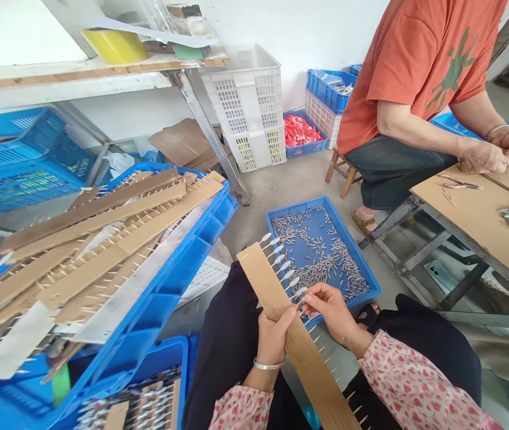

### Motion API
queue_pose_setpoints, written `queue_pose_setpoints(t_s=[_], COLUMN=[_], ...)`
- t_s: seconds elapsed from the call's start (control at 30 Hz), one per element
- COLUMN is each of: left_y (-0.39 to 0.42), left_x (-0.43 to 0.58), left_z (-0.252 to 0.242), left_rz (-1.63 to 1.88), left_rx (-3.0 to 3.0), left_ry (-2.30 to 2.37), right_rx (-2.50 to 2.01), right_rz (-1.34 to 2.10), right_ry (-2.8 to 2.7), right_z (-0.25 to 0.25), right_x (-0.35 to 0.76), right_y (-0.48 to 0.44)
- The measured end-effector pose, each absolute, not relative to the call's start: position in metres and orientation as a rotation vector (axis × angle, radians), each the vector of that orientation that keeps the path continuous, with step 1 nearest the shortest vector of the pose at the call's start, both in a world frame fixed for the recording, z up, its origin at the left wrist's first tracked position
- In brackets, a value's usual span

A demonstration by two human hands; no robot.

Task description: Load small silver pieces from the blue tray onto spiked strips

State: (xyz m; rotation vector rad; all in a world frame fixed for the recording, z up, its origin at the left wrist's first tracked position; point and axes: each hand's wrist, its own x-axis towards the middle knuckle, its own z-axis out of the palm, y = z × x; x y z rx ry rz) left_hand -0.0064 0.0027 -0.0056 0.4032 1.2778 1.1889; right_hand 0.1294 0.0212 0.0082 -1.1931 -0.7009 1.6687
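A long brown cardboard strip (290, 334) with thin wooden pins along its right edge lies slanted over my lap. My left hand (272, 337) is closed around the strip near its middle. My right hand (331, 309) is pinched on a small silvery piece at a pin on the strip's edge. Several upper pins carry small silvery pieces (281, 260); the lower pins are bare. A blue tray (370, 280) on the floor just beyond my knees holds many loose silvery pieces.
A blue crate (182, 269) piled with more pinned cardboard strips stands at my left. Another person in an orange shirt (415, 54) sits at a cardboard-topped table (473, 221) on the right. White and blue crates stand along the far wall.
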Motion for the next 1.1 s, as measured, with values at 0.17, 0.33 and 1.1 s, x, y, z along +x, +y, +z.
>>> queue_pose_setpoints(t_s=[0.17,0.33,1.1], left_y=[0.004,0.004,0.014], left_x=[-0.006,-0.005,-0.043], left_z=[-0.005,0.004,0.002], left_rz=[1.204,1.157,0.985], left_rx=[0.413,0.344,-0.059], left_ry=[1.253,1.191,1.420], right_rx=[-1.167,-1.166,-2.565], right_rz=[1.696,1.696,1.382], right_ry=[-0.675,-0.641,-1.017], right_z=[0.008,0.006,-0.280], right_x=[0.125,0.131,0.241], right_y=[0.022,0.025,0.072])
